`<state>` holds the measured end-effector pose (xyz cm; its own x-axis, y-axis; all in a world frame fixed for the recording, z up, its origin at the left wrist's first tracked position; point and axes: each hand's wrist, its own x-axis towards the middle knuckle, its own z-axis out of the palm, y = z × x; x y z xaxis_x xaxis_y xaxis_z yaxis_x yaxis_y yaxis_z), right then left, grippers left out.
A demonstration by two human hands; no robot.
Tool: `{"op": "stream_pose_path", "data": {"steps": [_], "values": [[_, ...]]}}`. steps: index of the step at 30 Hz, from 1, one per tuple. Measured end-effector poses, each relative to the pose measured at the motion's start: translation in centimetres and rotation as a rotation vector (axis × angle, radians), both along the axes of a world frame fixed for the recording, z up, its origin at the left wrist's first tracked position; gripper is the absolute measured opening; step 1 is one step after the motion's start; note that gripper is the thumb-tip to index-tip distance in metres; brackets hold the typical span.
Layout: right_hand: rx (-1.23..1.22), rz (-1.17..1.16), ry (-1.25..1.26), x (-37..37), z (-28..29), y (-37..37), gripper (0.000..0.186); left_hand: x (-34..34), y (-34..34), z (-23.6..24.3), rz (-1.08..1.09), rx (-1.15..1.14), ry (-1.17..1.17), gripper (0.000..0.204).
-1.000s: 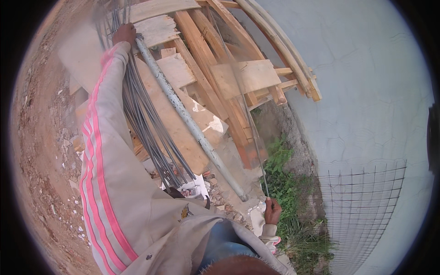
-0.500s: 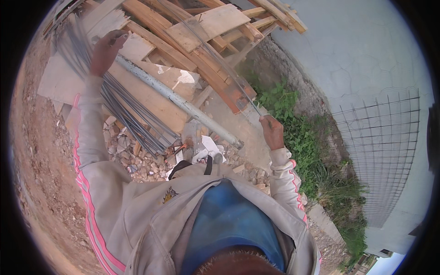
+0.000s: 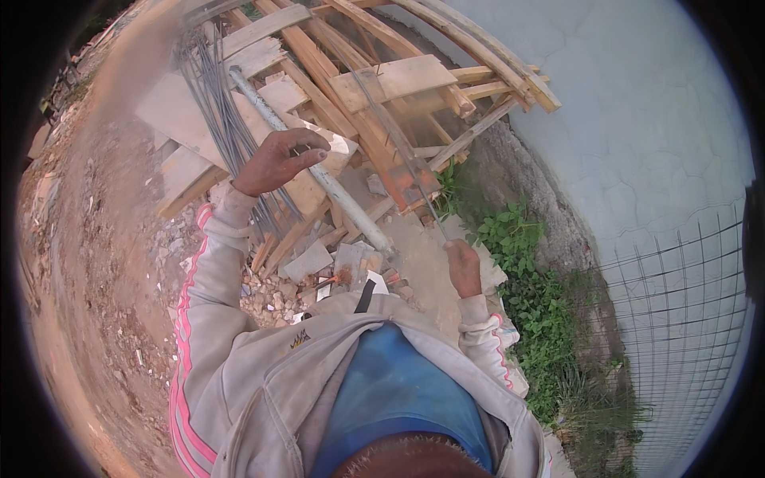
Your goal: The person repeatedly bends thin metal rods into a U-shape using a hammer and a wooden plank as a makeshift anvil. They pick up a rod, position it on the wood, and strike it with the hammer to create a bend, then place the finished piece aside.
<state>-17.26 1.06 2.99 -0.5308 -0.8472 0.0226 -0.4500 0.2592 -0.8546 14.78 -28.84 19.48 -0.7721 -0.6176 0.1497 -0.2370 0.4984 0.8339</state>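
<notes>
Grips a slender grey metal rod (image 3: 431, 207) by its near end in the right hand (image 3: 464, 269), with fingers closed round it. Looks thin, long and dull, slanting up and leftward past a reddish block (image 3: 417, 185) and on over a pale plywood board (image 3: 398, 81), among stacked timber planks (image 3: 373, 159). Carries the left hand (image 3: 277, 163) well apart from the right, raised and half curled, with a gap between thumb and fingertips. Appears above a worn, whitish pipe (image 3: 352, 207) there; leaves any contact with it unclear. Shows, left of the pipe, a loose bundle of grey rods (image 3: 223, 127). Nearer in, shows broken rubble (image 3: 275, 299). Farther right, shows green plants (image 3: 518, 239) along the foot of a pale wall (image 3: 661, 127), with wire mesh (image 3: 677, 299) before it. Far left, shows bare brown earth (image 3: 111, 271).
</notes>
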Motion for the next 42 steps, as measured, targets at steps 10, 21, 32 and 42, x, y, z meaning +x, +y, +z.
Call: {"op": "stream_pose_path", "data": {"steps": [10, 21, 32, 42], "values": [[0.071, 0.243, -0.148, -2.9, 1.4, -5.9, 0.027, -4.0, 4.5, -2.4, 0.048, -0.123, 0.002, 0.028], [-0.027, 0.275, -0.065, -4.5, -1.0, -3.9, 0.031, -10.4, 1.7, -6.7, 0.135, -0.162, -0.046, 0.031], [-0.097, 0.157, 0.106, -2.3, -2.5, -4.6, 0.027, -18.5, -8.0, -12.5, 0.461, -0.253, -0.527, 0.051], [-0.099, -0.004, 0.122, 3.0, -0.1, -4.0, 0.022, -21.6, -10.5, -13.5, 0.388, -0.109, -0.419, 0.046]]}}
